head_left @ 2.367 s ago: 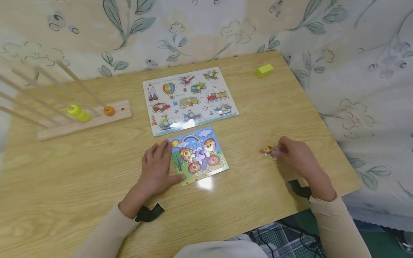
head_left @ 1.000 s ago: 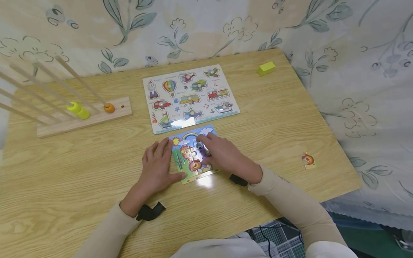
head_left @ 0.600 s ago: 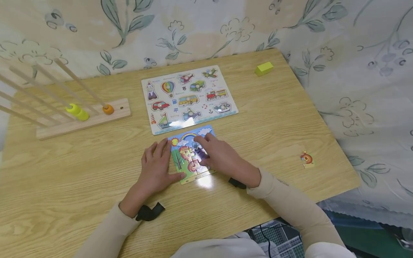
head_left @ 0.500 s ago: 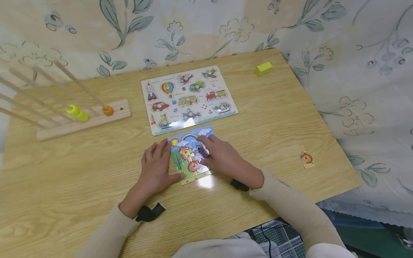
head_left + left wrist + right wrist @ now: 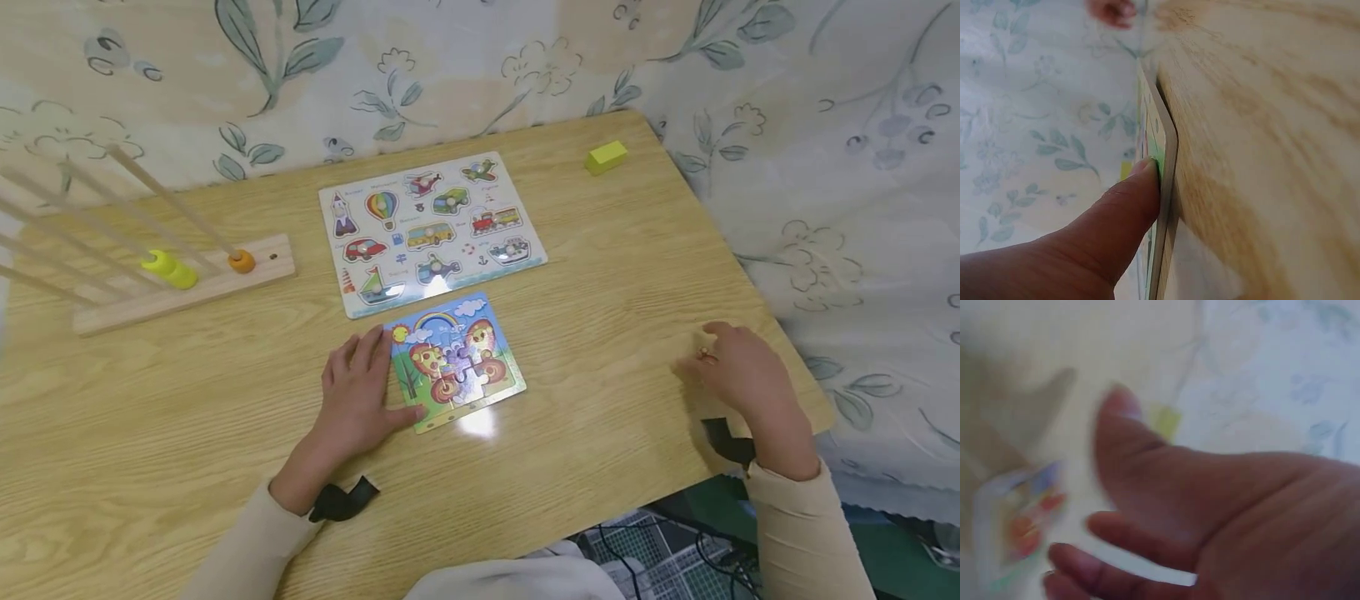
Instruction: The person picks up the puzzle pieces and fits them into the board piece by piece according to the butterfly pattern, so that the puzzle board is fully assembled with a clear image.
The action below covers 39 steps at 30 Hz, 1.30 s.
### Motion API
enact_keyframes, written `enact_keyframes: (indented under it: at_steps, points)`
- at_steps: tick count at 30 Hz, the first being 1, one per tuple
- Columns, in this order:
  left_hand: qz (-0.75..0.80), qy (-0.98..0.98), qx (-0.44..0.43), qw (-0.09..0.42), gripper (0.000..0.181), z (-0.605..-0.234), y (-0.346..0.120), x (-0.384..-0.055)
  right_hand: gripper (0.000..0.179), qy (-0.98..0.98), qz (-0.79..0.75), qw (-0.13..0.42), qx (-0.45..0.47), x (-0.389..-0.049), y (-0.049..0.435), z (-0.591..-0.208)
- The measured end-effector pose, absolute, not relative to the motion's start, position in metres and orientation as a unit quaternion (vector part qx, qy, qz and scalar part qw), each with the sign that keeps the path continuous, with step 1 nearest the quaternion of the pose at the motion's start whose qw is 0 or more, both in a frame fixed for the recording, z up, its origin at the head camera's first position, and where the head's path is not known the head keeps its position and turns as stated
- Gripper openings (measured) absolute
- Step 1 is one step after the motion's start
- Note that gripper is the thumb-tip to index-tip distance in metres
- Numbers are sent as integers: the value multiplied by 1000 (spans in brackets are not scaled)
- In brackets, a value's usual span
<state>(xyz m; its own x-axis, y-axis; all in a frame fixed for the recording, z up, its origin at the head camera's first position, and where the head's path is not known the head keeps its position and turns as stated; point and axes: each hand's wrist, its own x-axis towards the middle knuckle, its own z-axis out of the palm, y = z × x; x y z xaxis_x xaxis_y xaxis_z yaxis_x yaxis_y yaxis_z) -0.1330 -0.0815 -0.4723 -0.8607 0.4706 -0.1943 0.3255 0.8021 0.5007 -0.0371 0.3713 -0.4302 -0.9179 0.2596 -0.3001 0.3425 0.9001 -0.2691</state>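
Observation:
A small picture jigsaw (image 5: 498, 354) with butterfly wings, a rainbow and a sun lies in front of me. Its lower middle shows a pale patch; bare backing or glare, I cannot tell. My left hand (image 5: 356, 396) rests along its left side, fingers extended, thumb on the near left corner; the left wrist view shows the thumb (image 5: 1125, 206) pressing its face. Far to the right, my right hand (image 5: 750, 371) hovers over a loose jigsaw piece (image 5: 703, 353), mostly hidden beneath it. In the blurred right wrist view, the fingers are spread, with an orange-and-red piece (image 5: 1022, 525) beyond their tips.
Behind the jigsaw lies a larger vehicle puzzle board (image 5: 480, 275). A wooden peg stand (image 5: 270, 260) with yellow and orange beads occupies the left. A yellow block (image 5: 606, 157) sits near the back right corner. Floral cloth (image 5: 480, 67) hangs behind the table.
My right hand has left the jigsaw and moved right to the loose piece. The jigsaw's middle, covered by that hand earlier, is visible again. My left hand has stayed at the jigsaw.

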Motion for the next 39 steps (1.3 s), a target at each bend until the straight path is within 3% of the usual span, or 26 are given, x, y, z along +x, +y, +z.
enact_keyframes:
  at_steps: [4, 8, 15, 27, 32, 39]
  points:
    - [231, 936, 214, 158, 110, -472, -83, -133, 62, 956, -155, 167, 182, -27, 389, -438]
    - [233, 936, 214, 156, 110, -471, -82, -133, 57, 956, -156, 156, 193, -25, 391, -441]
    - [232, 936, 219, 147, 110, -471, -80, -135, 64, 950, -116, 157, 245, -25, 389, -437]
    - [238, 935, 220, 142, 110, -474, -84, -132, 48, 960, -133, 118, 216, -26, 379, -439]
    - [236, 936, 220, 140, 110, -474, -83, -131, 34, 966, -191, 96, 148, -47, 349, -428]
    - [227, 939, 219, 139, 110, -473, -82, -132, 16, 924, -365, 109, -15, -88, 261, -429]
